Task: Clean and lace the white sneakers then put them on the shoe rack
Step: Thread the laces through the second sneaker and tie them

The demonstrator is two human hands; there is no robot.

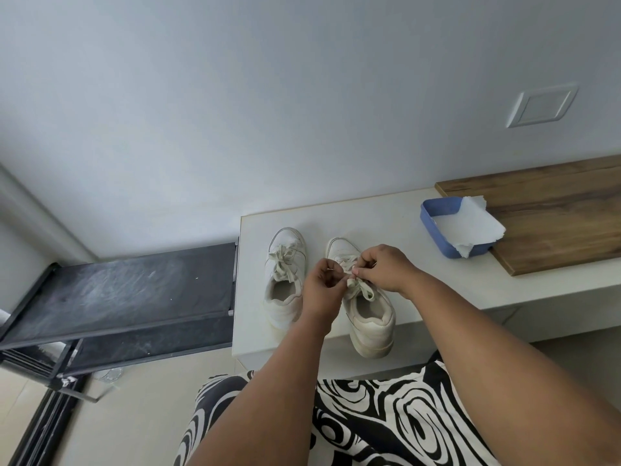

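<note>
Both hands over right sneaker (364,307) on white ledge (386,213): left hand (321,275) and right hand (381,265) pinch its lace (361,286), apparently tying bow. Left sneaker (284,277) beside, already tied. Next likely: pull tight, carry pair to shoe rack (121,290) at left.

Both bare forearms reach forward toward twelve o'clock and meet in the middle. The left hand (322,279) sits at nine o'clock of the right hand (381,267), close together, fingers of each curled and pinching the lace (361,287) between the fingertips.
</note>
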